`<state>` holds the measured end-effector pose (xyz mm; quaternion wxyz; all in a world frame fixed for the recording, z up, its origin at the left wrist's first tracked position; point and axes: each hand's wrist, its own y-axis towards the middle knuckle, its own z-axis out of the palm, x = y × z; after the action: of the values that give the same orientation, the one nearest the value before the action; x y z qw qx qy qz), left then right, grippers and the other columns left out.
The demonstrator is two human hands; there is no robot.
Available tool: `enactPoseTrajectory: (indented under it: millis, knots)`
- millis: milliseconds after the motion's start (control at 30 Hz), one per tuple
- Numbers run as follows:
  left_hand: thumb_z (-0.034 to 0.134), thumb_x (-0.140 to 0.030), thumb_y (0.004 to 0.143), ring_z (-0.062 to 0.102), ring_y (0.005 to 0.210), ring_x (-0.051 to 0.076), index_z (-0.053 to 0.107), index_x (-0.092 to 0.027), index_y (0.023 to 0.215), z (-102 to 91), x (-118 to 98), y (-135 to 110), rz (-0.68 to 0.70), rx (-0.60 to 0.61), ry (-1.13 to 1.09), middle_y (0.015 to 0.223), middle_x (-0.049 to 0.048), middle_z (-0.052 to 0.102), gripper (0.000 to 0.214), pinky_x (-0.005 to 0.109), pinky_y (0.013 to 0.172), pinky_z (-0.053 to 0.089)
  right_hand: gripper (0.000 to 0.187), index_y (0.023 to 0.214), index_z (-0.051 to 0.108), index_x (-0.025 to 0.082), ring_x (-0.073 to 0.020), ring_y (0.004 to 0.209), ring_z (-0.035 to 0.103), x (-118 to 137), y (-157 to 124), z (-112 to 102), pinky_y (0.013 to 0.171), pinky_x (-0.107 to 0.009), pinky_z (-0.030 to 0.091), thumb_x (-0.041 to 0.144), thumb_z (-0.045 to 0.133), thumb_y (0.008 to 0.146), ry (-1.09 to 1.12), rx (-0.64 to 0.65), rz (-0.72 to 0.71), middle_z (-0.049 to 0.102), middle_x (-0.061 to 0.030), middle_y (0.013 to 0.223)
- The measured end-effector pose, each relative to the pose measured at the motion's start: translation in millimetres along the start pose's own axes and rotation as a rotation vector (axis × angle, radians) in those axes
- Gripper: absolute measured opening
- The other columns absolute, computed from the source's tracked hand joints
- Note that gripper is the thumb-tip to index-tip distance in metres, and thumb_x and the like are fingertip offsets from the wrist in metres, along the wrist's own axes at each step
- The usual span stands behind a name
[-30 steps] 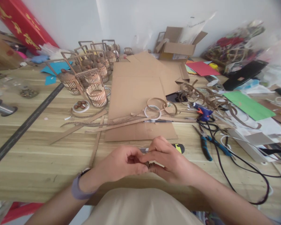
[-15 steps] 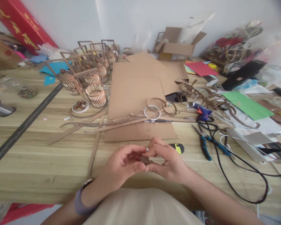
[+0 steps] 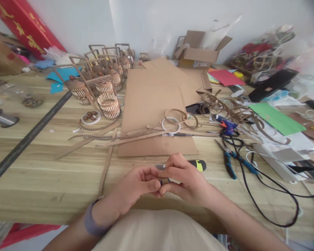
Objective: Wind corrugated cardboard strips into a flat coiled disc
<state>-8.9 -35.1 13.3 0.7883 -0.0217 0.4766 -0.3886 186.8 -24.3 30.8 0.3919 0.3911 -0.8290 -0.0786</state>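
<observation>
My left hand point(image 3: 140, 184) and my right hand point(image 3: 185, 178) meet just above the table's front edge. Between their fingertips they pinch a small brown piece point(image 3: 164, 181), mostly covered by the fingers, with a bit of dark blue showing on it. Its exact kind is hidden. Just beyond the fingers lies a tool with a black-and-yellow handle point(image 3: 199, 165), its grey end partly behind my right hand. A large cardboard sheet point(image 3: 151, 104) lies farther back, crossed by thin cardboard strips point(image 3: 131, 138) and a white ring point(image 3: 171, 125).
Several small woven baskets with handles point(image 3: 108, 104) stand at the back left, near a dish of brown beads point(image 3: 91, 117). On the right lie pliers point(image 3: 229, 157), a blue glue gun point(image 3: 227, 126), looping black cables point(image 3: 248, 198) and curled cardboard strips point(image 3: 225, 104). A black bar point(image 3: 28, 137) crosses the left.
The small piece has turned between my fingers: its round brown face showed before, and now a brown side with dark blue shows. Both hands stay in nearly the same place.
</observation>
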Motion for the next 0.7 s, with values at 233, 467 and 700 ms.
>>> enactPoseTrajectory:
  millis: [233, 467, 700]
  knots:
    - [0.083, -0.052, 0.07, 0.045, 0.062, 0.011, 0.073, -0.015, 0.085, 3.6, 0.3, -2.8, 0.081, 0.034, 0.065, 0.068, -0.0012, 0.06, 0.041, 0.026, 0.064, 0.037, 0.033, 0.087, 0.07, 0.017, -0.015, 0.07, 0.055, 0.7, 3.9, -0.1, 0.068, -0.029, 0.047, 0.049, 0.059, 0.094, 0.007, -0.027, -0.016, 0.059, -0.0026, 0.075]
    - [0.078, -0.055, 0.073, 0.045, 0.061, 0.011, 0.07, -0.015, 0.083, 3.5, -0.1, -1.1, 0.077, 0.005, 0.033, 0.068, -0.0018, 0.056, 0.041, 0.026, 0.061, 0.036, 0.017, 0.103, 0.068, 0.019, -0.0167, 0.08, 0.064, 3.9, 0.0, 4.0, 0.07, -0.029, 0.053, 0.033, 0.064, 0.094, 0.114, -0.064, 0.093, 0.066, -0.0052, 0.087]
    - [0.072, -0.056, 0.081, 0.047, 0.063, 0.011, 0.067, -0.014, 0.079, -1.9, 3.3, 1.2, 0.098, 0.055, 0.072, 0.069, -0.0003, 0.056, 0.043, 0.025, 0.059, 0.036, 0.017, 0.105, 0.07, 0.019, -0.0159, 0.083, 0.064, 5.7, -3.0, 2.3, 0.071, -0.026, 0.055, 0.028, 0.056, 0.099, 0.188, -0.05, 0.137, 0.065, -0.0059, 0.089]
